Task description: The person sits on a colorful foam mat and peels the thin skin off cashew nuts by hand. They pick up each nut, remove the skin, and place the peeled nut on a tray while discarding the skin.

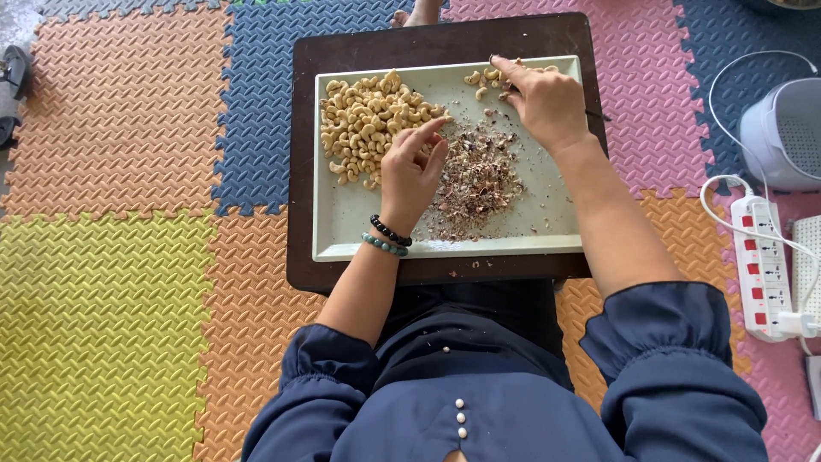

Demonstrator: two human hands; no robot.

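Floor of interlocking foam mats [111, 282], orange, blue, yellow and pink. On it a low dark brown wooden board [301, 154], and on that the landmark: a pale green rectangular plastic tray [342, 231].

On the tray's far left, a big heap of pale unpeeled-looking cashew kernels [368, 124]. At tray centre, a brown pile of papery husk flakes [475, 180]. In the tray's far right corner, a small cluster of cashews set apart [483, 79].

Well right of the tray: a white round plastic appliance [782, 133] and a white power strip with red switches [759, 265], cables looped.

Left hand [412, 171]: over the tray between big heap and husk pile, fingers curled and pinched together at the tips, loosely closed; whether a nut sits in the pinch cannot be told. Two bead bracelets [386, 238] at the wrist.

Right hand [540, 98]: at the far right corner, fingers half open, fingertips [500, 64] touching the small cluster. Something thin and dark pokes out by the wrist; unclear.

Judgement: sorting goes best with the three piles kept apart, husk dropped centrally, nuts lifted singly by fingertip.
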